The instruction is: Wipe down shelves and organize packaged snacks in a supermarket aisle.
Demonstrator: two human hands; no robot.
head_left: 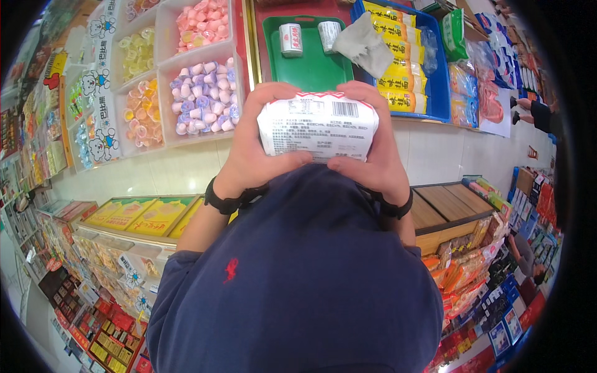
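Note:
Between my two hands I hold a white wrapped package (317, 129), roughly brick-shaped, with a barcode and rows of small print facing me and a red pattern along its far edge. My left hand (254, 140) grips its left end, thumb along the near edge. At the right end my right hand (378, 146) is closed in the same way. Just beyond lies a green tray (305, 71) holding two smaller-looking white packages, one at the left (290, 40) and one at the right (329, 36). A crumpled grey-white sheet (365, 46) overlaps the tray's right edge.
To the right of the tray, a blue crate (443, 93) holds yellow noodle packs (401, 71). On the left stands a divided white bin (155, 65) of jelly cups (202, 96). Behind me are yellow boxes (127, 214) and a wooden-topped shelf (451, 208).

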